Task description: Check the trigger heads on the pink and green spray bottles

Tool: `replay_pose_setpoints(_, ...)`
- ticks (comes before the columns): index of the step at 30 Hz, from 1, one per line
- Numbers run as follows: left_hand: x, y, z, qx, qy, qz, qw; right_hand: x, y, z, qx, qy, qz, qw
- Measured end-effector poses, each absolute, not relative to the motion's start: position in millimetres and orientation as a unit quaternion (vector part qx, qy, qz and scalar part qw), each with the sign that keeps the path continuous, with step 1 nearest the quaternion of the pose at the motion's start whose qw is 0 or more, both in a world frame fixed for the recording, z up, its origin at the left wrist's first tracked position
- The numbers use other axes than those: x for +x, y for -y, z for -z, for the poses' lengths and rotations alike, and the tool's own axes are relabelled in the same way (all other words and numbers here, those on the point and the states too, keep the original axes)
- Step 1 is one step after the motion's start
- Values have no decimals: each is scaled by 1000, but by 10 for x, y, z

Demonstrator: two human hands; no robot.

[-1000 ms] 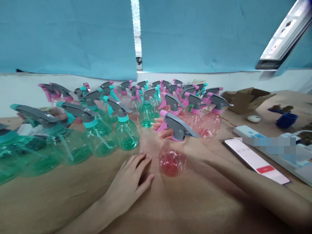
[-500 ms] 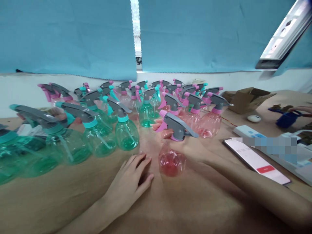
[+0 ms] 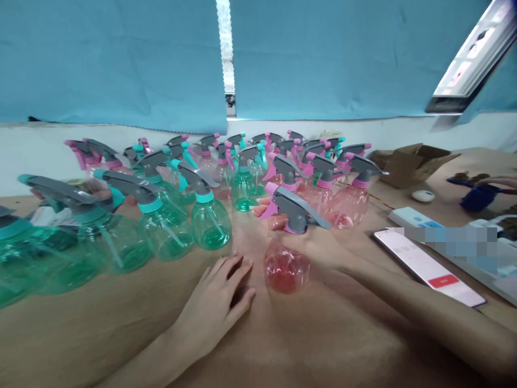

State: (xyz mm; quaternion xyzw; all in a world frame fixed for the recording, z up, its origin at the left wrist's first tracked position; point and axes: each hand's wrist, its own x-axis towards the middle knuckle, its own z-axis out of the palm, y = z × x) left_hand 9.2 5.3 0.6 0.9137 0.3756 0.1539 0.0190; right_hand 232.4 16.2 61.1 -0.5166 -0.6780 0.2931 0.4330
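My right hand (image 3: 313, 242) is wrapped round the neck of a pink spray bottle (image 3: 286, 267) with a grey and pink trigger head (image 3: 294, 210); the bottle stands on the brown table (image 3: 121, 323). My left hand (image 3: 216, 307) lies flat on the table just left of that bottle, fingers stretched out, holding nothing. Several green bottles (image 3: 210, 221) with teal collars stand to the left, and several pink ones (image 3: 351, 202) stand behind the held bottle.
A phone (image 3: 428, 267) lies at the right beside a white box (image 3: 452, 237). Further back are a cardboard box (image 3: 407, 161), a small white disc (image 3: 423, 195) and a blue object (image 3: 476, 196) touched by another person's fingers (image 3: 498, 183). A blue curtain (image 3: 121, 54) hangs behind.
Another person's fingers have come in at the far right onto the blue object. My hands and the pink bottle have stayed in place.
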Motion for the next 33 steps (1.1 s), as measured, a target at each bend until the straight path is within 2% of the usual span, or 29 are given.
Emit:
replay_pose_setpoints(7,96,-50,-6,914,-377,-147,19,2299,-129,-646,-498,658,-344,447)
replay_pose_setpoints(12,93,-53,-3,914,-378,-144,21,2304,-140,-634,-506,659,-333,446)
replay_pose_setpoints(18,89,-54,2,914,-378,-142,21,2301,-133,-664,-470,642,-400,455)
replay_pose_setpoints(27,82,-59,15,917,-371,-147,8,2296,-42,-873,-582,625,-313,416)
replay_pose_setpoints(33,87,-55,3,916,-375,-142,11,2331,-121,-755,-460,677,-377,433)
